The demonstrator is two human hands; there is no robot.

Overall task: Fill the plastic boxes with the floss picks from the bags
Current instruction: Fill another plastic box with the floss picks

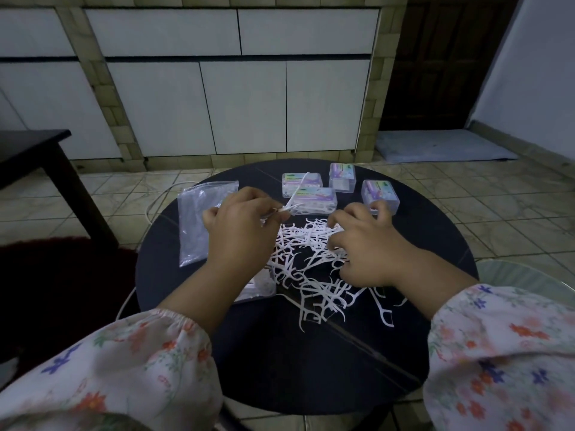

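Left of centre: empty clear bag flat on the round black table. Left hand just right of it, pinching several floss picks at the fingertips, above the loose pile at centre. Right hand sits on the pile's right edge, fingers curled into it; whether it holds any, can't tell. Four plastic boxes behind, lids shut.
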